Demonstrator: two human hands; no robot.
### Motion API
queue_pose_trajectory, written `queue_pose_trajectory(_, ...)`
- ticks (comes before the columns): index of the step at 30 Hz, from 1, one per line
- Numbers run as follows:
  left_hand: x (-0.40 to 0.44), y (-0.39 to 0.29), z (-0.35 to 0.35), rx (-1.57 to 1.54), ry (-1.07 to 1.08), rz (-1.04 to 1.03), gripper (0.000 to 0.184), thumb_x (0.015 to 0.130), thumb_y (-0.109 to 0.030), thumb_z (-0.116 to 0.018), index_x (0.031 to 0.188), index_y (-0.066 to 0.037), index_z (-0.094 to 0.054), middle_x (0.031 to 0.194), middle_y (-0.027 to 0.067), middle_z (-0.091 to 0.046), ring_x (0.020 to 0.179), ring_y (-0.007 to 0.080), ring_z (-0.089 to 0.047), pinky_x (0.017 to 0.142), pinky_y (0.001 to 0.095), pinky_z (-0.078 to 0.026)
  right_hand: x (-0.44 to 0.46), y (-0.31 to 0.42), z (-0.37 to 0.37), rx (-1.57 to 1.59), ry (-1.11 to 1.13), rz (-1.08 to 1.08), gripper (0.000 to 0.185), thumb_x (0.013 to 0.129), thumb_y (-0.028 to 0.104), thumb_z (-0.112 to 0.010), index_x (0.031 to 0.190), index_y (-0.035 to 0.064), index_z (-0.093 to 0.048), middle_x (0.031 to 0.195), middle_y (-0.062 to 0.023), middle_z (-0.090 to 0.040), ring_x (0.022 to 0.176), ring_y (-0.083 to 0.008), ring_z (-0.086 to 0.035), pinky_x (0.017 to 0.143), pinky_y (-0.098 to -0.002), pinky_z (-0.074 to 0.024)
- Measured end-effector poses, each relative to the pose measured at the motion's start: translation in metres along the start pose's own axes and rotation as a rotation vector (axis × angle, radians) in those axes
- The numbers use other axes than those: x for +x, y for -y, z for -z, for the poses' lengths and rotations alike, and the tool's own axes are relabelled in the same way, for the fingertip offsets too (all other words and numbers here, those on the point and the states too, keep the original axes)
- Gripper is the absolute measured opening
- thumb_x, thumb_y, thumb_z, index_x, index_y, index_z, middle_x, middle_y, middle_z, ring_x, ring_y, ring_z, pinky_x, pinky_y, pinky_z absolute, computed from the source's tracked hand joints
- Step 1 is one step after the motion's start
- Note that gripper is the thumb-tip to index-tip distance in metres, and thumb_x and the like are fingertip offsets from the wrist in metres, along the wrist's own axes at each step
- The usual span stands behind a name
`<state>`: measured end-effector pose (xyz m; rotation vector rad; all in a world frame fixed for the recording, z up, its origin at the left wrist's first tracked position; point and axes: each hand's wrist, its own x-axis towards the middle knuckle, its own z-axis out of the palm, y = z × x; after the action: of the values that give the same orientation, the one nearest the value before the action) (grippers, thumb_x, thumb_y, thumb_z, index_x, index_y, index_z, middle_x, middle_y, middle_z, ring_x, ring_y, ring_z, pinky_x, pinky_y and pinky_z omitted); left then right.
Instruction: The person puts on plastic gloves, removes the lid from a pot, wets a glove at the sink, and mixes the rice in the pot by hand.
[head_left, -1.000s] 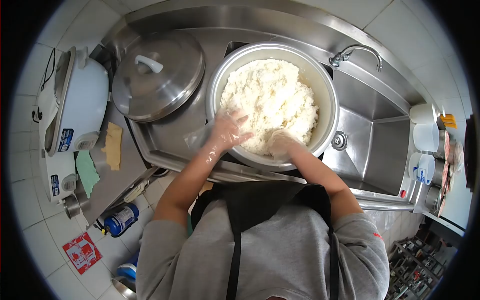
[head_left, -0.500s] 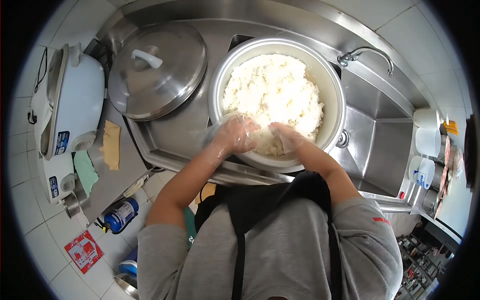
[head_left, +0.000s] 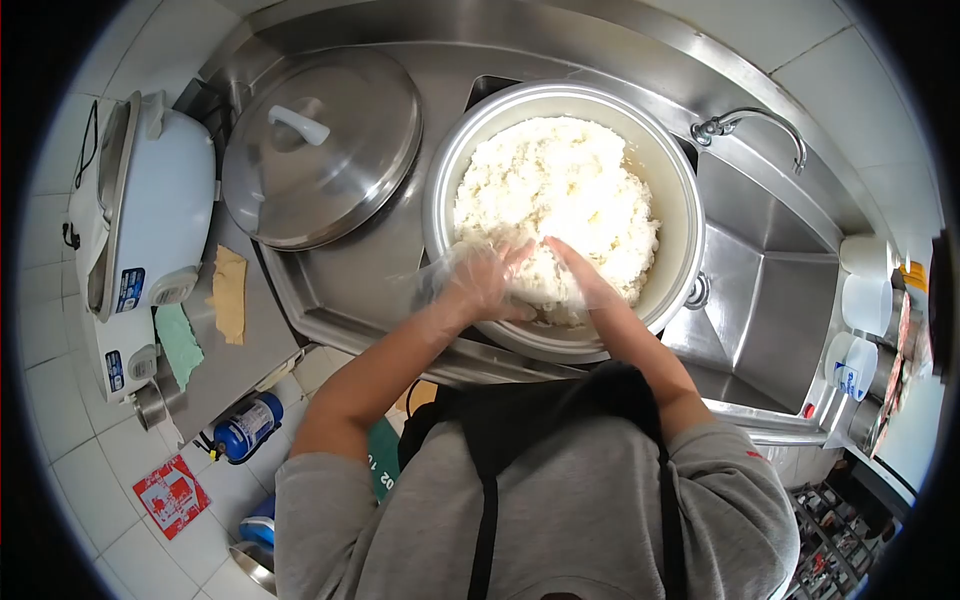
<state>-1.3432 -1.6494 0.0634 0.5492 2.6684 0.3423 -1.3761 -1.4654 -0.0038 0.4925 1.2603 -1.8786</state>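
A large round pot (head_left: 682,225) of cooked white rice (head_left: 560,185) stands at the sink counter in front of me. Both my hands wear clear, loose plastic gloves. At the pot's near side, my left hand (head_left: 488,280) is curled with its fingers toward the right. My right hand (head_left: 580,272) faces it from the other side, fingers angled up and left. Between the two palms sits a clump of rice, cupped over the near part of the mound. Glove glare and the palms hide part of that clump.
Left of the pot lies a big steel lid (head_left: 320,150) with a white handle. To the right is a sink basin (head_left: 790,300) with a tap (head_left: 750,122). White containers (head_left: 866,300) line the far right. Rice cookers (head_left: 165,210) stand on the left counter.
My hands have drawn closer together around the rice, the left fingers reaching further right. The whole view has shifted slightly.
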Motion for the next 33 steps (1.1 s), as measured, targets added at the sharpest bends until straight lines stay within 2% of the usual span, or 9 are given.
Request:
queue_pose_trajectory(8, 0.047, 0.011, 0.007, -0.300, 0.243, 0.156, 0.095, 0.057, -0.048, -0.076, 0.133, -0.011, -0.034, 0.117, 0.0152, -0.055, 0.103, 0.0290, -0.056, 0.094, 0.0345, -0.040, -0.019, 0.017, -0.005, 0.223, -0.080, 0.044, 0.055, 0.086, 0.039, -0.053, 0.124, -0.0003, -0.044, 0.116, -0.0093, -0.052, 0.100, -0.0172, -0.052, 0.084, -0.0264, -0.0423)
queue_pose_trajectory(12, 0.067, 0.035, -0.007, -1.006, 0.326, 0.173, 0.048, 0.065, -0.038, -0.075, 0.095, -0.002, -0.065, 0.093, 0.0113, -0.066, 0.099, 0.0195, -0.059, 0.086, 0.0307, -0.047, -0.025, 0.042, 0.000, 0.010, -0.067, 0.225, 0.061, 0.083, 0.047, -0.054, 0.122, 0.0003, -0.046, 0.101, -0.0070, -0.058, 0.077, -0.0178, -0.057, 0.066, -0.0294, -0.0469)
queue_pose_trajectory(15, 0.056, 0.012, 0.023, -1.005, 0.283, 0.159, 0.057, 0.068, -0.032, -0.074, 0.110, 0.003, -0.057, 0.104, 0.0114, -0.063, 0.104, 0.0189, -0.056, 0.090, 0.0314, -0.046, -0.016, 0.045, 0.022, -0.323, -0.009, -0.105, 0.066, 0.081, 0.051, -0.055, 0.123, 0.0002, -0.045, 0.100, -0.0057, -0.058, 0.071, -0.0168, -0.055, 0.064, -0.0289, -0.0462)
queue_pose_trajectory(16, 0.055, 0.009, 0.024, -1.072, 0.305, 0.180, 0.065, 0.065, -0.032, -0.076, 0.115, 0.002, -0.052, 0.108, 0.0136, -0.060, 0.106, 0.0208, -0.055, 0.092, 0.0317, -0.043, -0.025, 0.060, 0.026, -0.648, 0.217, -0.164, 0.090, 0.072, 0.068, -0.052, 0.132, 0.0025, -0.036, 0.134, -0.0176, -0.037, 0.127, -0.0249, -0.031, 0.100, -0.0329, -0.0300)
queue_pose_trajectory(19, 0.055, 0.008, 0.009, -1.113, 0.271, 0.208, 0.086, 0.060, -0.030, -0.080, 0.129, 0.000, -0.037, 0.121, 0.0189, -0.050, 0.112, 0.0255, -0.049, 0.097, 0.0326, -0.038, -0.044, 0.036, 0.014, -1.115, -0.004, -0.060, 0.085, 0.069, 0.061, -0.063, 0.127, 0.0022, -0.043, 0.130, -0.0186, -0.043, 0.122, -0.0261, -0.038, 0.101, -0.0339, -0.0303)
queue_pose_trajectory(23, 0.053, -0.001, -0.030, -1.164, 0.104, 0.014, 0.096, 0.065, -0.026, -0.076, 0.137, 0.000, -0.019, 0.135, 0.0214, -0.034, 0.121, 0.0278, -0.039, 0.101, 0.0343, -0.033, -0.043, -0.005, 0.023, -0.536, -0.044, 0.181, 0.076, 0.063, 0.033, -0.078, 0.124, 0.0010, -0.046, 0.125, -0.0166, -0.048, 0.117, -0.0259, -0.044, 0.102, -0.0328, -0.0293)
queue_pose_trajectory(26, 0.040, -0.019, -0.013, -1.429, 0.233, 0.017, 0.096, 0.069, -0.028, -0.073, 0.139, -0.003, -0.012, 0.135, 0.0201, -0.034, 0.125, 0.0256, -0.033, 0.103, 0.0333, -0.029, -0.049, -0.009, 0.029, -0.378, -0.107, 0.137, 0.094, 0.062, 0.030, -0.079, 0.132, -0.0043, -0.026, 0.124, -0.0200, -0.047, 0.116, -0.0242, -0.043, 0.101, -0.0318, -0.0310)
queue_pose_trajectory(30, 0.044, -0.019, -0.039, -1.094, 0.070, -0.025, 0.109, 0.065, -0.029, -0.076, 0.139, -0.002, -0.001, 0.138, 0.0216, -0.028, 0.127, 0.0272, -0.031, 0.105, 0.0336, -0.026, -0.066, 0.008, 0.021, -0.597, -0.083, 0.293, 0.108, 0.060, 0.026, -0.081, 0.135, -0.0061, -0.011, 0.124, -0.0224, -0.045, 0.115, -0.0226, -0.044, 0.098, -0.0307, -0.0338)
queue_pose_trajectory(33, 0.045, -0.020, -0.040, -1.109, 0.038, -0.103, 0.115, 0.061, -0.032, -0.079, 0.140, -0.003, -0.001, 0.139, 0.0217, -0.026, 0.129, 0.0288, -0.027, 0.106, 0.0345, -0.022, -0.065, -0.001, 0.028, -0.823, -0.113, 0.436, 0.101, 0.056, 0.026, -0.083, 0.128, -0.0122, -0.024, 0.121, -0.0204, -0.046, 0.115, -0.0248, -0.044, 0.096, -0.0302, -0.0350)
